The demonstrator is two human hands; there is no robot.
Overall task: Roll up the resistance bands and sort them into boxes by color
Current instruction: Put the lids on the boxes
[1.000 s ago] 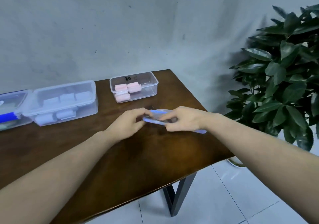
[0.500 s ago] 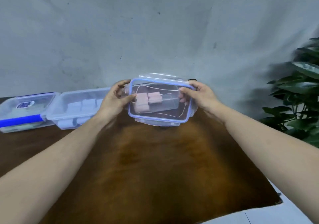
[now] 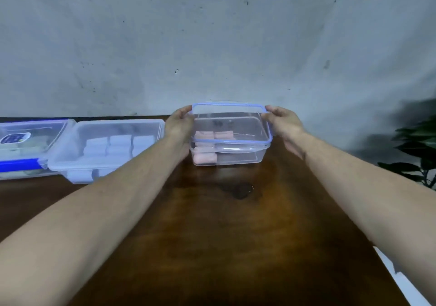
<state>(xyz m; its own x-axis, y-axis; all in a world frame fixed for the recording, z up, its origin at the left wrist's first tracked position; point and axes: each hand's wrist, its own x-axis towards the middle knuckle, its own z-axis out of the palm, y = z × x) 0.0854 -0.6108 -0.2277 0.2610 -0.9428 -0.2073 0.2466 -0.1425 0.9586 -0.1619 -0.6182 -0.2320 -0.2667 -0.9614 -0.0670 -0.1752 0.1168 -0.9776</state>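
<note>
Lid (image 3: 230, 124) now lowered from tilted onto pink-band box (image 3: 227, 154), right of the blue-band box (image 3: 106, 150); left hand (image 3: 180, 121) and right hand (image 3: 284, 123) pinch its ends. Pink sorting looks finished, latching remains.

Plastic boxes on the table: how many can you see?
3. One with pink rolls sits at centre between both hands, lid being fitted. A lidded one with pale rolls is to its left. A blue-trimmed one lies at the far left, partly cut off.
</note>
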